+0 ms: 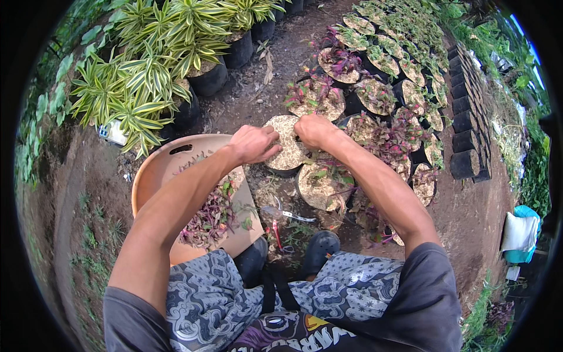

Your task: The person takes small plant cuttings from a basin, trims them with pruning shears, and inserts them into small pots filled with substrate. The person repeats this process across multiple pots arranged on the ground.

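A black grow bag [286, 152] topped with pale husk-like material stands in front of me, with no plant seen in it. My left hand [256, 143] is over its left edge, fingers curled downward; whether it holds anything is hidden. My right hand [314, 132] is bent at the bag's right edge, its fingertips hidden. Left of the bag lies a tan plastic tub [147, 176] with purple-leaved cuttings [215, 215] in it. Pruning shears [286, 213] lie on the ground below the bag, and a red-handled tool [277, 235] is nearer my feet.
Bags of purple-leaved plants [319, 103] crowd close on the right. Variegated potted plants [149, 75] stand at upper left. Rows of small black bags [464, 138] stand farther right. A white sack [521, 233] lies at the right edge. My dark clogs [323, 248] are below the shears.
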The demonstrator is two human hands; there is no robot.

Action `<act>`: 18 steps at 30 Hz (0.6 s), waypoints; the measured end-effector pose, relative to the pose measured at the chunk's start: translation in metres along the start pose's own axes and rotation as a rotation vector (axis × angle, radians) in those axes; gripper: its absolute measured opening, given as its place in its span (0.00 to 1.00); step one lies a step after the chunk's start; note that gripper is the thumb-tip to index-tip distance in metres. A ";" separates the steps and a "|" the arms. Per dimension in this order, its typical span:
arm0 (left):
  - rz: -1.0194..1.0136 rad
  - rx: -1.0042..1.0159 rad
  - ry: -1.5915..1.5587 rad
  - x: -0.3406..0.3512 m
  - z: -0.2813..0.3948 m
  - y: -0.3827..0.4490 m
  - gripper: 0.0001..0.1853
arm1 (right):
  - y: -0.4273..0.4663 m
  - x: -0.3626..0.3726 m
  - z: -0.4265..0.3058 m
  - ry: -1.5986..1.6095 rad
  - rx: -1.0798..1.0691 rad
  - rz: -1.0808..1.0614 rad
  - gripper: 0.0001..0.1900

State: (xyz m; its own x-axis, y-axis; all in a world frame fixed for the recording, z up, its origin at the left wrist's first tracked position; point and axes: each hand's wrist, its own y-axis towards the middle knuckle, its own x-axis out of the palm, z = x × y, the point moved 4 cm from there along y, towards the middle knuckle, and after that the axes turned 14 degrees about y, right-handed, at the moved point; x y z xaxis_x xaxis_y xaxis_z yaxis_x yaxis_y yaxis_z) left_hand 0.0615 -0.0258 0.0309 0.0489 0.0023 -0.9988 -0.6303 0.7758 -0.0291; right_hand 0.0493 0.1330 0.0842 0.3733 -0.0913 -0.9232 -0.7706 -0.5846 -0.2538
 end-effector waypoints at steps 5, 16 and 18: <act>0.013 -0.016 -0.013 -0.002 -0.003 -0.004 0.20 | 0.002 -0.016 0.009 -0.017 0.083 0.050 0.08; 0.000 -0.027 -0.016 0.003 -0.008 -0.007 0.21 | -0.010 -0.050 -0.015 -0.112 0.100 -0.002 0.08; 0.017 -0.026 -0.001 0.004 -0.011 -0.007 0.20 | -0.013 -0.065 -0.017 -0.105 0.053 0.058 0.07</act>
State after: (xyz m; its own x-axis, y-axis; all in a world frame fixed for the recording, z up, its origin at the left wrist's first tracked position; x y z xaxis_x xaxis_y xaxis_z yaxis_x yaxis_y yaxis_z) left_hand 0.0572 -0.0378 0.0262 0.0391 0.0159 -0.9991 -0.6507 0.7592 -0.0133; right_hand 0.0435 0.1325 0.1527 0.2736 -0.0374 -0.9611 -0.8164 -0.5374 -0.2115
